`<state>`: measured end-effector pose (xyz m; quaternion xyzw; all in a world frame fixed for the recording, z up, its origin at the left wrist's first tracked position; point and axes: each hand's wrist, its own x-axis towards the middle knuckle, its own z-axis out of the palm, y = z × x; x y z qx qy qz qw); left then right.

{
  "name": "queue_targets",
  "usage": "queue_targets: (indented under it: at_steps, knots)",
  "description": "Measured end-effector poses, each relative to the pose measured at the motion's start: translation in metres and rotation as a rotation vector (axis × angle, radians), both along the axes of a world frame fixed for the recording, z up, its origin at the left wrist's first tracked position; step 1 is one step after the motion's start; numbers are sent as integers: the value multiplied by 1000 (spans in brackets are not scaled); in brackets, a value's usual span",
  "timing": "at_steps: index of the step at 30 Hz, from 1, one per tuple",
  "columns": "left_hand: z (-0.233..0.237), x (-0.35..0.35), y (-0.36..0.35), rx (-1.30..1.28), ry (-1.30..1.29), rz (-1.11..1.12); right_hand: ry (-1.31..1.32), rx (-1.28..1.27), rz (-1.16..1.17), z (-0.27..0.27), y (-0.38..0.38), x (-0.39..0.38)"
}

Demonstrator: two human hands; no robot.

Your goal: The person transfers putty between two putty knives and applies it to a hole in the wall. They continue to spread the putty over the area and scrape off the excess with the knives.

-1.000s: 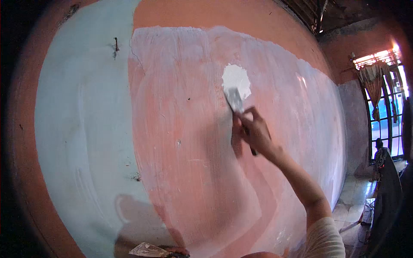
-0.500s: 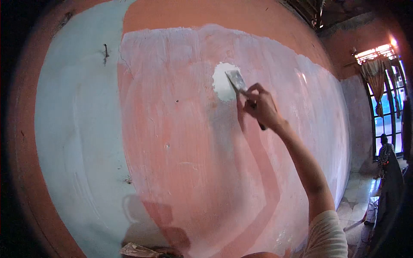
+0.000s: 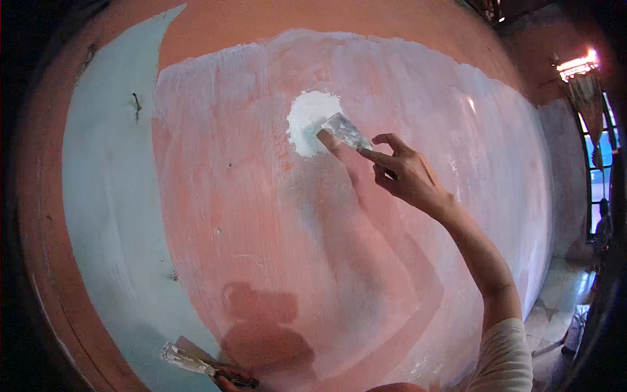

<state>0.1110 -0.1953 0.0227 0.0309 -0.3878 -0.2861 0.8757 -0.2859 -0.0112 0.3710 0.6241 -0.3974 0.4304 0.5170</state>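
Note:
My right hand (image 3: 415,178) is closed around a putty knife (image 3: 347,132), one finger stretched along it toward the blade. The smeared blade lies over the lower right part of a round white putty patch (image 3: 307,117) on the pink wall (image 3: 261,202). At the bottom edge, my left hand (image 3: 226,381) grips the dark handle of a second putty knife (image 3: 186,359). White putty coats that blade, which points up and left near the wall. Most of my left hand is cut off by the frame.
A pale blue-green band (image 3: 108,215) runs down the wall at left, with a small hook (image 3: 136,104) in it. Orange paint (image 3: 418,23) borders the top. At far right are a barred window (image 3: 597,176), a curtain (image 3: 586,104) and a tiled floor (image 3: 552,320).
My right hand's putty knife has turned and shifted to the patch's lower right. My left hand has risen into view with its knife. The view has swung slightly right.

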Motion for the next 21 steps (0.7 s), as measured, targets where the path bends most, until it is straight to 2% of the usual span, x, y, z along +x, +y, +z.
queue_targets:
  at_steps: [1, 2, 3, 4, 5, 7, 9, 11, 12, 14, 17, 18, 21]
  knots:
    - [9, -8, 10, 14, 31, 50, 51, -32, 20, 3, -7, -7]
    - [16, -15, 26, 160, 201, -7, 37, -61, 91, 4, -9, -13]
    - [56, -37, 68, 304, 374, -66, 22, -88, 160, 5, -10, -20]
    - [67, -45, 85, 310, 381, -47, 5, -113, 230, 4, -10, -25]
    - [70, -49, 94, 352, 342, -214, 2, -136, 244, 3, -10, -29]
    - [57, -48, 103, 179, -74, -380, -9, -169, 275, -5, -10, -36]
    - [66, -79, 111, 27, -36, -576, 33, -212, 150, -12, -13, -42]
    - [84, -111, 126, 29, -38, -674, 124, -307, -42, -4, -5, -39]
    - [92, -123, 138, 111, -56, -679, 120, -332, 26, 6, -7, -37]
    - [98, -124, 112, -325, -656, -377, 113, -384, 153, 32, -13, -32]
    - [88, -153, 94, -568, -544, -497, 234, -302, 135, 58, -24, -25]
    - [96, -162, 110, -488, -560, -368, 255, -285, 97, 67, -34, -30]
    - [87, -179, 125, -313, -468, -330, 375, -294, -17, 90, -42, -45]
